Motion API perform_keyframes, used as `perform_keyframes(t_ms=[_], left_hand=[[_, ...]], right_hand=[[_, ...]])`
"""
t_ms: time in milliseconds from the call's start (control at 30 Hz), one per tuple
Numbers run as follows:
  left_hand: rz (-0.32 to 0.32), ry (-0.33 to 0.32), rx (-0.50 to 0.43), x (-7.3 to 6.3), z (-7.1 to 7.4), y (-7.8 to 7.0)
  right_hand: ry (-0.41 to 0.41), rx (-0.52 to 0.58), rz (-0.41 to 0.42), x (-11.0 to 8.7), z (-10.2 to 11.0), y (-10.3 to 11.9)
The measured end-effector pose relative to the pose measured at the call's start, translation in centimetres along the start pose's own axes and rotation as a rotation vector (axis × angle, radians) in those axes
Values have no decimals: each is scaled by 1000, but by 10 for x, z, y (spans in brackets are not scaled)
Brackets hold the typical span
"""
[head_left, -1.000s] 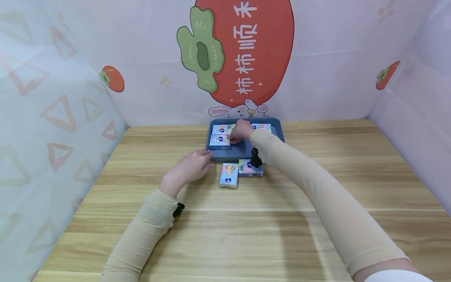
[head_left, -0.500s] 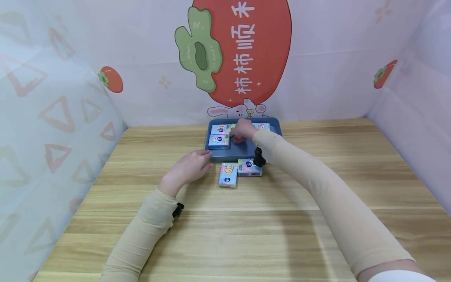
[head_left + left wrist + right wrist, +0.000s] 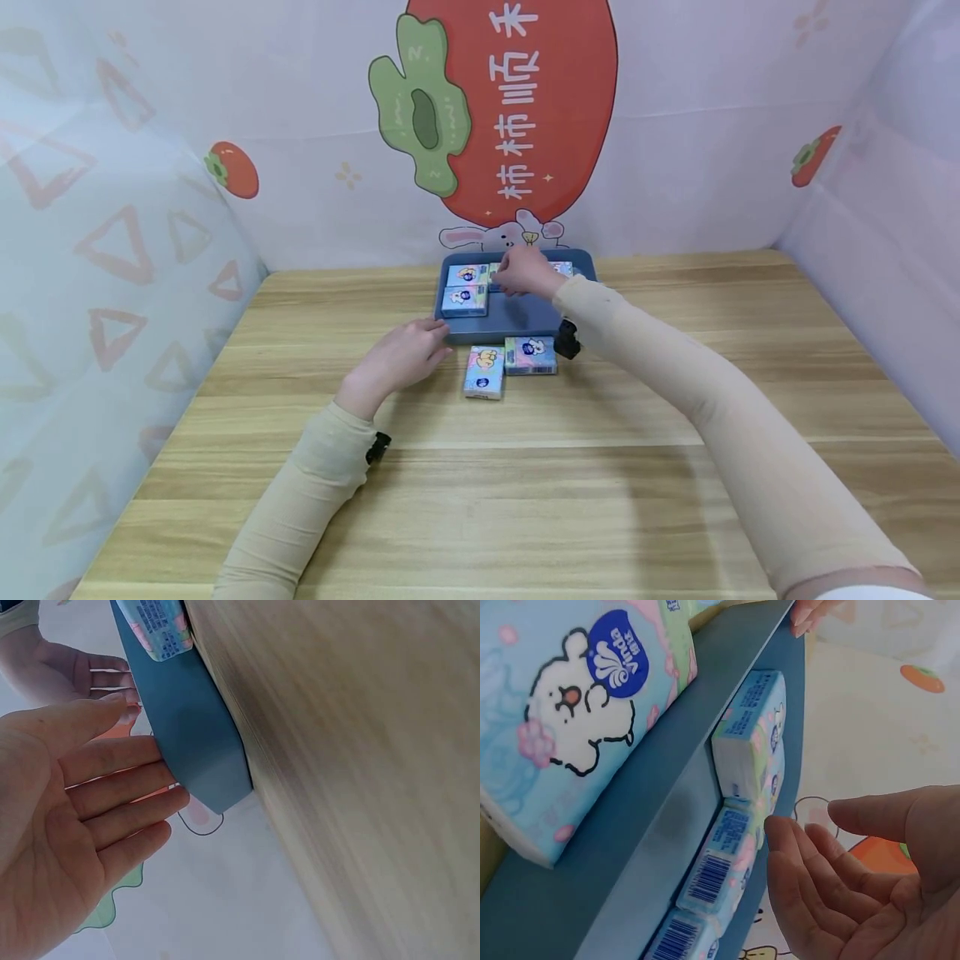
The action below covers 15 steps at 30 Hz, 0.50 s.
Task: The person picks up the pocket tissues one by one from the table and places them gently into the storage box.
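Observation:
Against the back wall stands a shallow blue-grey tray (image 3: 517,312) with several tissue packs in it. Three line its back row, partly hidden by my right hand (image 3: 527,272); another tissue pack (image 3: 464,301) lies at the front left. That hand hovers above the tray, fingers loosely bent, and in the right wrist view nothing is between thumb and fingers. My left hand (image 3: 401,354) touches the tray's front left corner with extended fingertips. Before the tray lie two more: a tissue pack (image 3: 483,372) set lengthwise and a tissue pack (image 3: 530,356) set crosswise, printed with a white dog.
The wooden table (image 3: 480,500) stretches toward me and to both sides. Behind it hangs a white printed backdrop (image 3: 315,208), close to the tray's rear edge. Both wrists carry small black cameras; the right one (image 3: 567,339) is beside the crosswise pack.
My right hand has lifted off the packs in the tray and shifted slightly right, its fingers loosening. The left hand stays at the tray corner. The head view has shifted slightly.

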<state>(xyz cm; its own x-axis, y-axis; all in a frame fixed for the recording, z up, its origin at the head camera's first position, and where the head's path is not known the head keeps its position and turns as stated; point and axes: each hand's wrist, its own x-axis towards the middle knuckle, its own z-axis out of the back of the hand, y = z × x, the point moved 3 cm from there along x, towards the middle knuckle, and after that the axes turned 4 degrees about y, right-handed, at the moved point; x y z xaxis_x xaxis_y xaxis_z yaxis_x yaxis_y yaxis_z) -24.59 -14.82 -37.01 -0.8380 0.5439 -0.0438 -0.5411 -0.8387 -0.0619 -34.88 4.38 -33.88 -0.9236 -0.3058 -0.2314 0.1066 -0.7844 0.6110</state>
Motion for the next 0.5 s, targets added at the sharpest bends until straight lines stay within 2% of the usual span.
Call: perform_keyframes(t_ms=[167,500], left_hand=[[-1,-3,-11,0,1,0],[-5,-8,-5,-1,2,-1]], right_hand=[[-47,-32,48,-10,4,1],[-84,-72,85,-26,10,-5]])
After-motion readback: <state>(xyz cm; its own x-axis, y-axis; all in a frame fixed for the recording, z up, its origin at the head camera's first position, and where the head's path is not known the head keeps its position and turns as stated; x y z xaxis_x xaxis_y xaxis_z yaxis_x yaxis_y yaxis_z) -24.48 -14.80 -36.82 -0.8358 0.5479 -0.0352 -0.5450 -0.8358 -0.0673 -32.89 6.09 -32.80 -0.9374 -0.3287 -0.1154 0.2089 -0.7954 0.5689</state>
